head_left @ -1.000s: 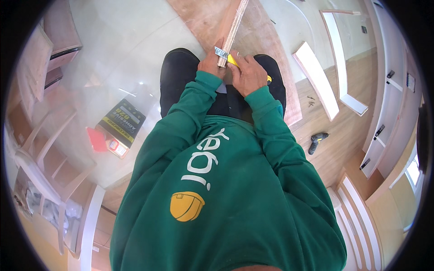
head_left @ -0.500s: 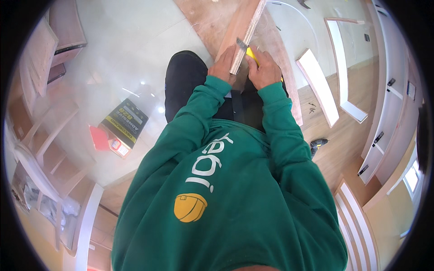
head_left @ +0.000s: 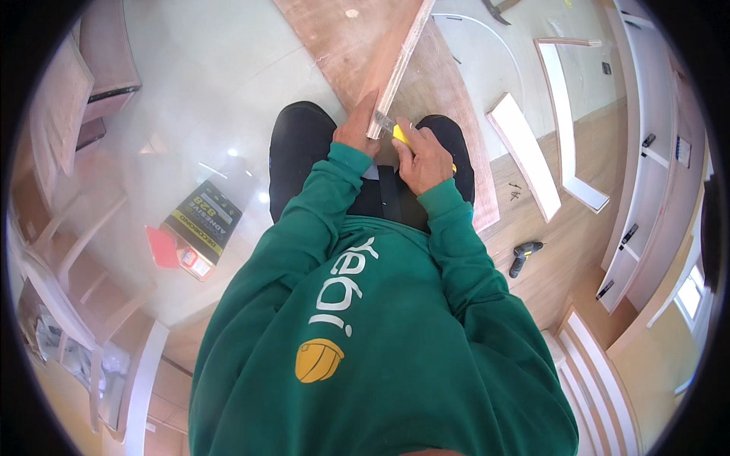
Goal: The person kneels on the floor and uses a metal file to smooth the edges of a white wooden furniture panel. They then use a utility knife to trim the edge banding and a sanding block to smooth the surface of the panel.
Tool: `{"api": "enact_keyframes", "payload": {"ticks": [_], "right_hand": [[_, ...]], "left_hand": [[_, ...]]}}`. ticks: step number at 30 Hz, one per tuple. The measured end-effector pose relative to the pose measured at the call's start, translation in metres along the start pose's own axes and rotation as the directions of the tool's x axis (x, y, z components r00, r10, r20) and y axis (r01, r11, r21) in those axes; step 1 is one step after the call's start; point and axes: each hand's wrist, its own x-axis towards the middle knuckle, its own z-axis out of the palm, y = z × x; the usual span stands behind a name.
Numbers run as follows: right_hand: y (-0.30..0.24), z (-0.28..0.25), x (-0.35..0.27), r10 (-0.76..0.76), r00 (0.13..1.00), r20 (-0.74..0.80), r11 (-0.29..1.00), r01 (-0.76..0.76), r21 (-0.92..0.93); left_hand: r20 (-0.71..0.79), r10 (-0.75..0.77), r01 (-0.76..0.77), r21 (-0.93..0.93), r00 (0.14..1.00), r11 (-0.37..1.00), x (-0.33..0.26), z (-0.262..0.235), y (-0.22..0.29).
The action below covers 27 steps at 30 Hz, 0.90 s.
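A long-sleeved green sweatshirt (head_left: 411, 357) carries a yellow hard-hat emblem (head_left: 318, 361) drawn with dark lines, as bold white rounded lettering (head_left: 329, 296) runs up from the emblem, snug matching cuffs (head_left: 349, 159) finish both sleeves (head_left: 472, 262) well above it, and plain black trousers (head_left: 298, 163) show above the emblem beyond the sweatshirt's hem (head_left: 380, 221)

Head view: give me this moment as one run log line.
left hand: touching wooden board | right hand: holding yellow-handled knife, blade at board's near end | power drill: lying to the right
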Motion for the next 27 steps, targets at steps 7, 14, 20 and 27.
{"api": "enact_keyframes", "payload": {"ticks": [7, 14, 20, 27], "right_hand": [[-0.004, 0.007, 0.024, 0.030, 0.999, -0.010, 0.999, -0.030, -0.014], [-0.004, 0.005, 0.007, 0.048, 0.998, -0.035, 0.998, -0.049, -0.038], [0.000, 0.005, 0.031, 0.049, 0.999, -0.020, 0.994, -0.051, -0.093], [0.008, 0.003, 0.033, -0.018, 0.999, -0.031, 0.998, 0.016, -0.068]], "left_hand": [[0.064, -0.109, 0.109, 0.005, 0.992, 0.994, 0.001, -0.004, 0.006], [0.100, -0.164, 0.164, 0.005, 0.981, 0.986, -0.003, -0.002, 0.014], [0.055, -0.117, 0.120, -0.050, 0.992, 0.992, -0.003, -0.003, 0.007], [0.093, -0.149, 0.150, -0.004, 0.984, 0.989, 0.000, -0.002, 0.009]]}}
